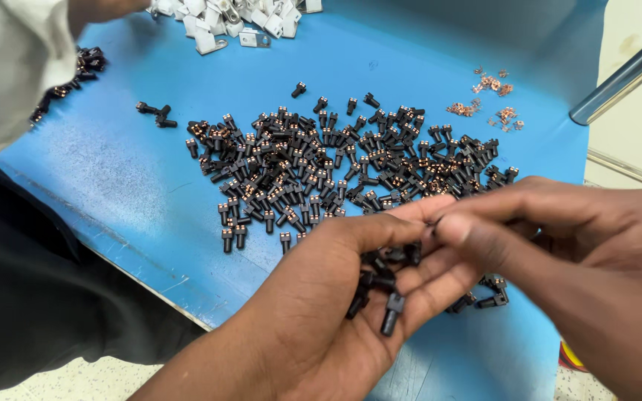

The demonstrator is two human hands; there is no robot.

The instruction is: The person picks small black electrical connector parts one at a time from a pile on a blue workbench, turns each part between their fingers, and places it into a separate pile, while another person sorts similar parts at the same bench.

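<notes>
L hand point(321, 297) palm up, fingers cupped round a small batch of black parts point(384, 286), roughly a handful, some hanging off the fingers toward the table. R hand point(559, 252) meets it from the right, thumb + forefinger pinched narrow at the L fingertips; looks like it's working one piece, but can't tell what's in the pinch, too small/occluded.

Progress, judging by piles only: most of the stock is on the blue table point(113, 186) in the big pile point(336, 171), black w/ copper showing in many. So early-to-mid at best; bulk looks unhandled. Few strays point(156, 113) sit apart to the left, couple more under the R hand.

Loose copper bits point(488, 96) far right, well apart from the pile. White brackets point(224, 18) at top edge. Another person's sleeve point(9, 67) top left, w/ a second small dark heap point(68, 82) beside it.

No sorted/finished pile I can identify for certain.
</notes>
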